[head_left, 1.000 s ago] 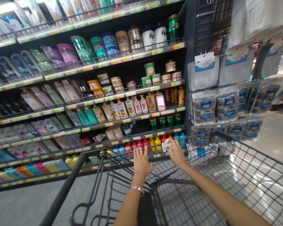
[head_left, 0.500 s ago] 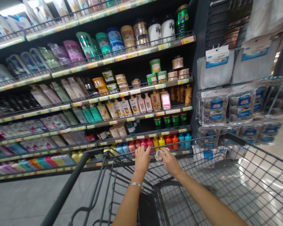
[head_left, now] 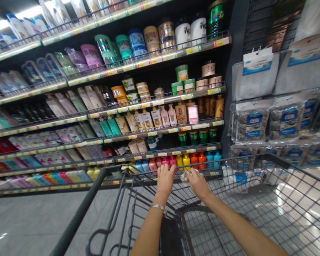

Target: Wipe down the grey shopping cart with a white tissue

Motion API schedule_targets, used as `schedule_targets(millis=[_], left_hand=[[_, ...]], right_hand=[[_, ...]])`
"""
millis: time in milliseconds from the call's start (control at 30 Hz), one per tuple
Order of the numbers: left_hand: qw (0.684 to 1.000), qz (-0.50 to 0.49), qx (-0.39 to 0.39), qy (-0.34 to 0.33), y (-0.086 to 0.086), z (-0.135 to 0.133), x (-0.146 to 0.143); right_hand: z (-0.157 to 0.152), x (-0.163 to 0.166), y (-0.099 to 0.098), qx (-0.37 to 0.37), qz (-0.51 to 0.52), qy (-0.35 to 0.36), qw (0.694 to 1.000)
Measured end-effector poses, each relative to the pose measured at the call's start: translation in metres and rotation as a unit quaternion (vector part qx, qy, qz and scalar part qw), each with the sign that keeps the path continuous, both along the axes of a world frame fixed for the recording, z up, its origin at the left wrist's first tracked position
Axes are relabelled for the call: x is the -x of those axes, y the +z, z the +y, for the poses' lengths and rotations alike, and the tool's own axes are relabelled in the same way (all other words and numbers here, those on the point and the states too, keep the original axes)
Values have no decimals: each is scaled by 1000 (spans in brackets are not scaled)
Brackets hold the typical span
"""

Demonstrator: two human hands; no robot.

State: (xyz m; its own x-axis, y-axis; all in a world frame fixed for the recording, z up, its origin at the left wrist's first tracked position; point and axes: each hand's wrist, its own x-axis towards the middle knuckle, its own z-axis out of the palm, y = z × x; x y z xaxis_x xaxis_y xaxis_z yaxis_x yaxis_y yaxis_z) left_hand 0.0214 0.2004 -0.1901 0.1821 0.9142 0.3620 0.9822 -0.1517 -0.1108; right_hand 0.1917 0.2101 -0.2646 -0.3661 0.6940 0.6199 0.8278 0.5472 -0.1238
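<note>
Both my arms reach forward over a dark wire shopping cart [head_left: 296,199]. My left hand [head_left: 165,179], with a silver bracelet at the wrist, rests on the cart's far rim with fingers laid over the wire. My right hand [head_left: 198,183] sits just right of it on the same rim, closed around a crumpled white tissue [head_left: 186,174]. The cart's basket looks empty where it shows.
Store shelves [head_left: 154,103] of bottles, jars and tubs fill the left and middle, with coloured bottles [head_left: 194,160] on the low shelf beyond my hands. A rack of packaged scouring pads [head_left: 258,121] hangs at right. Tiled floor [head_left: 29,224] lies at lower left.
The view has drifted left and up along the shelves. My right hand slid closer to my left hand on the cart rim, still holding the tissue.
</note>
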Motion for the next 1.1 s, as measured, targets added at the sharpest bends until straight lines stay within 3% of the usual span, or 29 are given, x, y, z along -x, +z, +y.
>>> schedule_targets(millis=[133,267,500,700,933,1000,1100], left_hand=[[1000,-1,3,-4,1,0,1],[1000,2,12,-10,3,-1,2],[1000,5,21,-13,4,-1,2],[1000,-1,24,-10,4,-1,2],[1000,5,27,-13,4,-1,3],[999,6,29,-13,4,-1,3],[999,5,30,-12,4,-1,2]], right_hand=[[-1,14,37,-78,28,35,996],[2,29,48,-101,60,53,992],[8,37,24,-121,37,53,991],[9,30,9,-82,-6,51,995],[-2,-21,-42,40,-102,4,994],[-5,-41,-47,82,-129,-14,988],[-2,-65,-39,108,-158,-6,981]])
